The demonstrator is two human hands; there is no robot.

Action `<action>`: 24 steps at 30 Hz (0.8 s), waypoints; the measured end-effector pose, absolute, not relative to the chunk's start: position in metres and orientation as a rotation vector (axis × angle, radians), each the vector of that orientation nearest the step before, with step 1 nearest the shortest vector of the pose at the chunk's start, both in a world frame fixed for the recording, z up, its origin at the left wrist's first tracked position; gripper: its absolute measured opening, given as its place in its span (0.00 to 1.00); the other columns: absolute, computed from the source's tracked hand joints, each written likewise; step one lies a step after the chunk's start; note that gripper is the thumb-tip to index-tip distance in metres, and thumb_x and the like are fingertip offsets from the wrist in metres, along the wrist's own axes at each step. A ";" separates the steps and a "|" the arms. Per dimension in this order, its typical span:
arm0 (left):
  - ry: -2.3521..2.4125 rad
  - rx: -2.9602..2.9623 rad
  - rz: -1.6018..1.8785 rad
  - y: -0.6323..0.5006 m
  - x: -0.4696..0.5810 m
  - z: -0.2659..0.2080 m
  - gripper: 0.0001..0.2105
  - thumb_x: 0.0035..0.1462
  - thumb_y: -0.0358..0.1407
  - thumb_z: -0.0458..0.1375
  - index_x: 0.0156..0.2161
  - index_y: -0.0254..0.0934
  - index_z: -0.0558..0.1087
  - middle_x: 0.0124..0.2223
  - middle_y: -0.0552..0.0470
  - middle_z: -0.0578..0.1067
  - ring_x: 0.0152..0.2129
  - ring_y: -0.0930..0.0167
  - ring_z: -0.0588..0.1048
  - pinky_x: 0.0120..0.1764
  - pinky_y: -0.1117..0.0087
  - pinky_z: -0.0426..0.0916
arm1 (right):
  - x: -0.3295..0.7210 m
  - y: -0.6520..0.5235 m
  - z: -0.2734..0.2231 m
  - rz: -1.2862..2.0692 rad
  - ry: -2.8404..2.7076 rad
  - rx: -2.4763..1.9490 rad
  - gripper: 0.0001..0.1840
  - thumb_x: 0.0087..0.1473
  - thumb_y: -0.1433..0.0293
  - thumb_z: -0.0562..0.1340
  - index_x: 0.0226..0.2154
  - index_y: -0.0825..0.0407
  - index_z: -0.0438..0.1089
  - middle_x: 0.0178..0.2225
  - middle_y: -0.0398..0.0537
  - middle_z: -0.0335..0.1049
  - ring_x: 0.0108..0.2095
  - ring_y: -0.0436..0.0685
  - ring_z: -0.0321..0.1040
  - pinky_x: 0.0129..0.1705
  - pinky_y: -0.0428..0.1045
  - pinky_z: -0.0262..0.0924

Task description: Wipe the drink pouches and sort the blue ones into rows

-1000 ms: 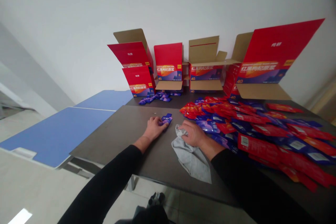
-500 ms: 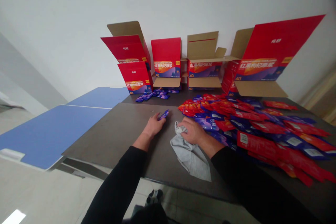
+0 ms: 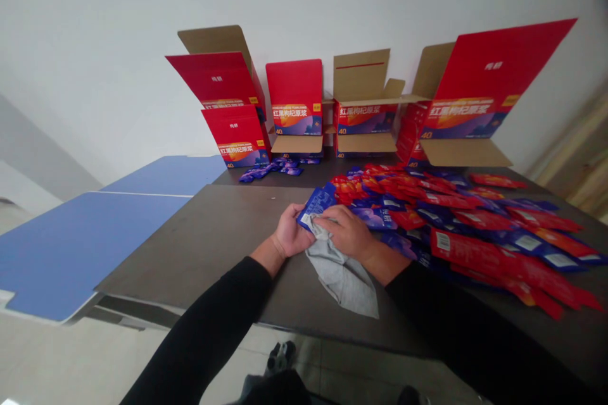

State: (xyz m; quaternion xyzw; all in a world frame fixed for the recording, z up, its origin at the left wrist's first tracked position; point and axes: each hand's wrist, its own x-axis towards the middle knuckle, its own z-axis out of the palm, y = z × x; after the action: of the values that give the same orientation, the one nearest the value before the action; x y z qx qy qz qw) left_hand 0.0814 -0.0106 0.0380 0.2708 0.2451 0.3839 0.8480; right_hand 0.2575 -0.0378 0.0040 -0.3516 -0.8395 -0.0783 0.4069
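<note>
Left hand: left hand (image 3: pixel 292 232) partly closed, thumb and fingers round the near left edge of a blue pouch; firm hold.
Right hand: right hand (image 3: pixel 349 235) bunched, fingers closed on a grey cloth, pressing it to the pouch.
Blue pouch: blue pouch (image 3: pixel 319 200) between the hands, tilted, far end pointing away from the person; white label near the left fingers.
Grey cloth: grey cloth (image 3: pixel 342 275) overlaps the pouch's near end, rest hangs below the right hand, spread toward the person.
Pouch pile: mixed red and blue pouch pile (image 3: pixel 479 253), loose and overlapping, right of the right hand and beyond it; nearest ones just beside that hand.
Small cluster: purple-blue pouches (image 3: pixel 291 171), a few, beyond the left hand, at the foot of the cartons.
Cartons: red goji cartons (image 3: pixel 294 117) in a row beyond both hands, marked "40", flaps raised or folded out; leftmost ones stacked.
Tables: dark table (image 3: pixel 190 247) under both hands; blue table (image 3: pixel 114 234) well to the left of the left hand.
Sleeves: black sleeves (image 3: pixel 228 313) on both arms.
</note>
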 end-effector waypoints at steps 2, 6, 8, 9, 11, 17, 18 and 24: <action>0.520 0.596 0.801 -0.014 0.085 0.037 0.15 0.54 0.41 0.53 0.38 0.32 0.74 0.34 0.45 0.77 0.32 0.64 0.77 0.41 0.61 0.71 | 0.254 -0.040 0.006 -0.153 -2.179 -0.902 0.25 0.54 0.79 0.56 0.51 0.45 0.73 0.48 0.49 0.72 0.51 0.60 0.64 0.55 0.56 0.62; 0.502 0.569 0.809 -0.017 0.088 0.032 0.08 0.51 0.33 0.57 0.36 0.32 0.74 0.31 0.49 0.76 0.28 0.70 0.75 0.42 0.66 0.69 | 0.252 -0.039 0.007 -0.132 -2.226 -0.850 0.28 0.50 0.80 0.57 0.53 0.47 0.73 0.49 0.50 0.73 0.51 0.61 0.64 0.55 0.58 0.63; 0.472 0.536 0.823 -0.017 0.089 0.029 0.06 0.51 0.30 0.58 0.36 0.32 0.73 0.29 0.52 0.74 0.25 0.73 0.73 0.40 0.69 0.69 | 0.252 -0.037 0.005 -0.141 -2.225 -0.834 0.27 0.52 0.80 0.56 0.51 0.46 0.74 0.48 0.48 0.73 0.49 0.60 0.64 0.54 0.57 0.63; 0.459 0.528 0.835 -0.016 0.089 0.028 0.05 0.51 0.30 0.58 0.35 0.32 0.73 0.28 0.52 0.74 0.24 0.74 0.73 0.40 0.70 0.69 | 0.252 -0.036 0.004 -0.143 -2.219 -0.840 0.26 0.53 0.80 0.56 0.51 0.45 0.74 0.48 0.48 0.73 0.49 0.60 0.64 0.54 0.57 0.63; 0.445 0.537 0.853 -0.014 0.090 0.027 0.06 0.52 0.30 0.57 0.36 0.32 0.73 0.29 0.52 0.74 0.24 0.74 0.73 0.40 0.70 0.70 | 0.254 -0.033 0.002 -0.140 -2.184 -0.879 0.24 0.56 0.78 0.55 0.51 0.44 0.74 0.48 0.47 0.73 0.49 0.59 0.64 0.54 0.57 0.63; 0.448 0.714 0.833 -0.016 0.087 0.029 0.24 0.47 0.23 0.56 0.51 0.35 0.72 0.42 0.48 0.78 0.38 0.69 0.77 0.49 0.64 0.70 | 0.268 -0.021 -0.004 -0.137 -1.969 -1.037 0.30 0.49 0.82 0.54 0.53 0.48 0.73 0.49 0.53 0.69 0.50 0.63 0.62 0.55 0.62 0.62; 0.443 0.743 0.810 -0.016 0.086 0.029 0.28 0.44 0.22 0.55 0.53 0.36 0.71 0.44 0.48 0.78 0.40 0.68 0.77 0.50 0.63 0.69 | 0.270 -0.019 -0.004 -0.142 -1.934 -1.066 0.31 0.48 0.82 0.55 0.53 0.48 0.72 0.49 0.53 0.69 0.51 0.63 0.62 0.56 0.62 0.62; 0.449 0.857 0.657 -0.011 0.079 0.031 0.39 0.38 0.21 0.53 0.60 0.39 0.67 0.49 0.44 0.77 0.48 0.60 0.76 0.49 0.58 0.71 | 0.283 -0.009 -0.005 -0.223 -1.802 -1.151 0.31 0.46 0.82 0.55 0.52 0.50 0.72 0.47 0.54 0.67 0.49 0.63 0.62 0.55 0.61 0.62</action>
State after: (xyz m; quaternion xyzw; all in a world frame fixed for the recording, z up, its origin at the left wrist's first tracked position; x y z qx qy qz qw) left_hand 0.0786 -0.0109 0.0306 0.4047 0.2118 0.3102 0.8337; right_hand 0.2826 -0.0092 -0.0050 -0.4710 -0.7373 -0.0912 0.4756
